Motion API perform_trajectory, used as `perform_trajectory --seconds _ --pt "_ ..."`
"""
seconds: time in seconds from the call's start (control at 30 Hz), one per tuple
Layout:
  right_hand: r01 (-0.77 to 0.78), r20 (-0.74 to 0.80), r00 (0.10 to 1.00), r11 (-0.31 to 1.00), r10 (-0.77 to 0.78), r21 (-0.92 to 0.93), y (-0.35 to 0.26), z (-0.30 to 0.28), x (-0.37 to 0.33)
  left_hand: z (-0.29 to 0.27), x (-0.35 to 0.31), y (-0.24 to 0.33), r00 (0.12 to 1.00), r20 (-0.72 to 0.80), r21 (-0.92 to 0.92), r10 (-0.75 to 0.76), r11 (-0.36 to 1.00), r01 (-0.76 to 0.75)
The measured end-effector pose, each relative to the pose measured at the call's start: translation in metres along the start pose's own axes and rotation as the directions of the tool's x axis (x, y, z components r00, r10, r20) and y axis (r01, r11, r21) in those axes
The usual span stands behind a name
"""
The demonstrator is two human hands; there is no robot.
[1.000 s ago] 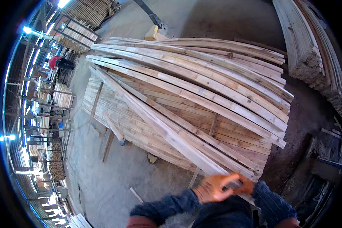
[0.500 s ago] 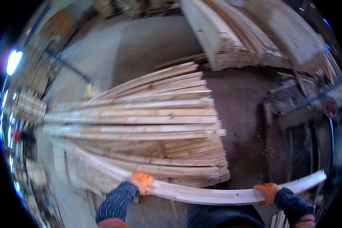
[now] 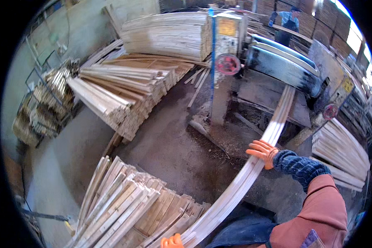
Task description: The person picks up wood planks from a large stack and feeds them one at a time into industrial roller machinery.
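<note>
A bundle of long pale wooden strips (image 3: 246,180) runs from the bottom edge up toward a planing-type machine (image 3: 279,62). Its far end lies at the machine's bed, beneath the big roller. My right hand (image 3: 263,153), in an orange glove, is laid across the strips about midway along them, fingers over the top and hooked at the left side. At the bottom edge my left hand (image 3: 172,241), also gloved in orange, holds the near part of the strips; most of it is cut off by the picture's edge.
Beside the strips at lower left lies a stack of loose boards (image 3: 124,206). Farther back are another board pile (image 3: 124,89) and a tall stack (image 3: 165,35). The machine has a red handwheel (image 3: 228,64). A co-worker (image 3: 287,27) stands behind it. More boards (image 3: 341,153) lie at right.
My view has swung right, from the board stack to the machine. The strips, held in both hands, now point away from me with their far end at the machine bed.
</note>
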State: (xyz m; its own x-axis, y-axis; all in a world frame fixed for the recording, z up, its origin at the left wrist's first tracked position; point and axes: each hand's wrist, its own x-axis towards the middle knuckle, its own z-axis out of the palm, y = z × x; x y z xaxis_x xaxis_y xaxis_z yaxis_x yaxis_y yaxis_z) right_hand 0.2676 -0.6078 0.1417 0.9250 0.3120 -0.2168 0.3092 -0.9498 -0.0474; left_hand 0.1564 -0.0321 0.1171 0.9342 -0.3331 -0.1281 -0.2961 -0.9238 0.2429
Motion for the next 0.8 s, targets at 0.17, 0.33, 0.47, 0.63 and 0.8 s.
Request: perform_trajectory --seconds 0.17,0.33,0.47,0.63,0.8 --pt "0.259 -0.183 0.955 0.959 -0.235 0.117 -0.020 0.009 0.011 -0.015 0.085 0.127 0.973 -0.141 0.148 0.183 0.976 -0.162" --pt "0.385 -0.237 0.904 0.919 -0.356 0.088 -0.043 0.040 0.015 -0.004 0.126 0.195 0.966 -0.075 -0.069 0.249 0.965 -0.254" --pt "0.396 -0.163 0.910 0.916 -0.382 0.065 -0.011 0.025 0.023 0.031 0.119 0.196 0.973 -0.133 -0.331 0.188 0.917 -0.222" --pt "0.331 -0.126 0.938 0.942 -0.323 0.053 0.068 0.028 0.008 0.023 0.030 0.139 0.975 -0.218 -0.074 0.042 0.995 -0.060" --pt "0.132 -0.395 0.910 0.991 -0.125 -0.008 0.114 0.047 -0.001 -0.022 -0.050 0.068 0.893 0.279 0.175 -0.352 0.933 0.313"
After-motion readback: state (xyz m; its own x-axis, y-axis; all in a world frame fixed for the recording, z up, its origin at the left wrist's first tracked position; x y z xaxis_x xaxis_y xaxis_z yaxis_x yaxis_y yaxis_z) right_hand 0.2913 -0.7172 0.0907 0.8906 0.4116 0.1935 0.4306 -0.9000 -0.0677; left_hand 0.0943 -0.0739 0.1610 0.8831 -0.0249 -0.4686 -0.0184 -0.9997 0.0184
